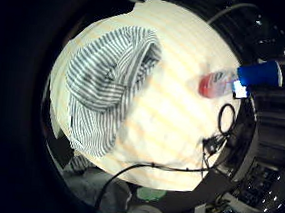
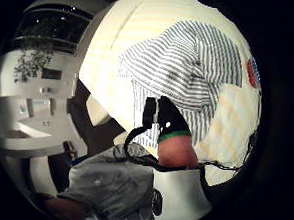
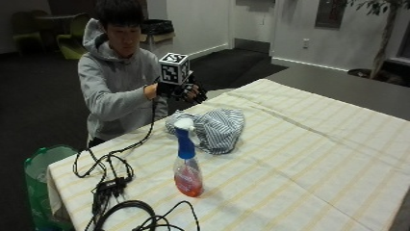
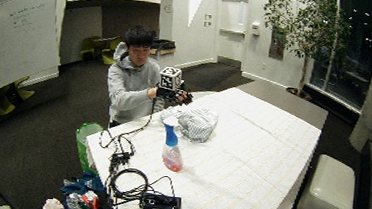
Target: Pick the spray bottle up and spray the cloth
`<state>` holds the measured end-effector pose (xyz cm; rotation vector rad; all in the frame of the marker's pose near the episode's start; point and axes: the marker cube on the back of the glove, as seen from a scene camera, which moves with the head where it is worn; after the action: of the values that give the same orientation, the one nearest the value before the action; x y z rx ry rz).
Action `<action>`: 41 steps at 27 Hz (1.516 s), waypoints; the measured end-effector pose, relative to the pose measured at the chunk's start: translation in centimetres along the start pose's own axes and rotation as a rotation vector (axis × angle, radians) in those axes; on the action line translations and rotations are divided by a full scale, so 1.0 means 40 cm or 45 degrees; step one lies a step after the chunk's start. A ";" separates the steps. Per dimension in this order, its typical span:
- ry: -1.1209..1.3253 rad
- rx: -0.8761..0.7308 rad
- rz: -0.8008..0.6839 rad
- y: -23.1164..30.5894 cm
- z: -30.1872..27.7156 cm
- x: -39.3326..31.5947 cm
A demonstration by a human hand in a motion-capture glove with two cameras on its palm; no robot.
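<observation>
Spray bottle (image 3: 187, 163) stands upright on the table (image 3: 333, 159), long axis vertical, blue trigger head on top, reddish liquid low in the body; it sits toward the cable-strewn end of the table, a little in from the person's edge. Striped cloth (image 3: 214, 127) lies bunched between the bottle and the hand, near both but touching neither. Gloved right hand (image 3: 187, 91) is raised above the person's edge, beyond the cloth from the bottle; fingers appear loosely spread and hold nothing, though detail is poor. Judgement: the reach must pass over or beside the cloth. Open striped tabletop lies on the far side; black cables (image 3: 112, 180) crowd the corner beside the bottle.
</observation>
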<state>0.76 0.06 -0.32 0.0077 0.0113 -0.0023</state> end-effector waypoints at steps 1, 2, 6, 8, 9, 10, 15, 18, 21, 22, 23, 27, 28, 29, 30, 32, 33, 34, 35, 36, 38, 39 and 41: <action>0.000 0.004 -0.001 0.003 0.000 0.000; -0.002 0.010 -0.004 0.008 0.000 0.001; -0.017 0.052 -0.011 0.028 -0.005 0.015; -0.022 0.074 -0.016 0.037 -0.008 0.026; -0.027 0.087 -0.018 0.044 -0.007 0.030; -0.034 0.102 -0.021 0.052 -0.006 0.033; -0.084 0.210 -0.010 0.101 -0.001 0.068; -0.116 0.280 0.012 0.130 0.003 0.099; -0.149 0.332 0.057 0.152 0.004 0.151; -0.164 0.349 0.079 0.158 0.005 0.172; -0.179 0.366 0.101 0.164 0.007 0.193; -0.239 0.429 0.183 0.176 0.016 0.270; -0.252 0.445 0.203 0.176 0.018 0.287; -0.266 0.463 0.225 0.175 0.020 0.303; -0.281 0.481 0.246 0.173 0.021 0.318; -0.318 0.522 0.282 0.168 0.024 0.347; -0.339 0.543 0.295 0.164 0.026 0.360; -0.361 0.568 0.306 0.160 0.027 0.374; -0.381 0.596 0.316 0.154 0.029 0.388; -0.400 0.629 0.326 0.146 0.031 0.402; -0.431 0.698 0.346 0.128 0.033 0.430; -0.444 0.730 0.357 0.119 0.033 0.445; -0.479 0.772 0.386 0.100 0.031 0.471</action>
<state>19.65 4.01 0.75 0.6150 -0.3677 0.2957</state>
